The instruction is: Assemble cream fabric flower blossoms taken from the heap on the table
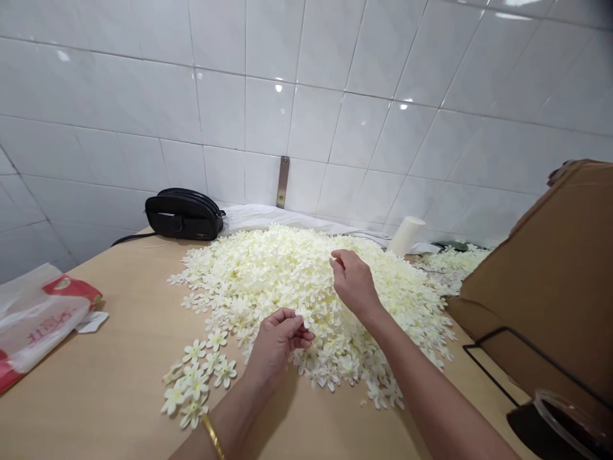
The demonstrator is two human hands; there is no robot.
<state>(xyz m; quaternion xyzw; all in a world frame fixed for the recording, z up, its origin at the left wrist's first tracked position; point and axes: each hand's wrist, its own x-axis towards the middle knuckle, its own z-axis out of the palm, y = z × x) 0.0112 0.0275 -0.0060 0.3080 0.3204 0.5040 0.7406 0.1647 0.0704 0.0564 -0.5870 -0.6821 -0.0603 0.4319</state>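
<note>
A large heap of cream-white fabric flower petals (292, 275) covers the middle of a light wooden table (119, 370). My left hand (280, 338), with a gold bangle on the wrist, rests at the heap's near edge, fingers curled in a pinch on a petal. My right hand (352, 281) hovers over the heap's middle, thumb and fingertips pinched together on a petal. A small separate cluster of petals (194, 380) lies on the table left of my left wrist.
A black pouch (184, 215) sits by the tiled wall at the back left. A red-and-white plastic bag (38, 319) lies at the left edge. A brown cardboard box (550, 281) stands on the right, a white roll (406, 235) behind the heap.
</note>
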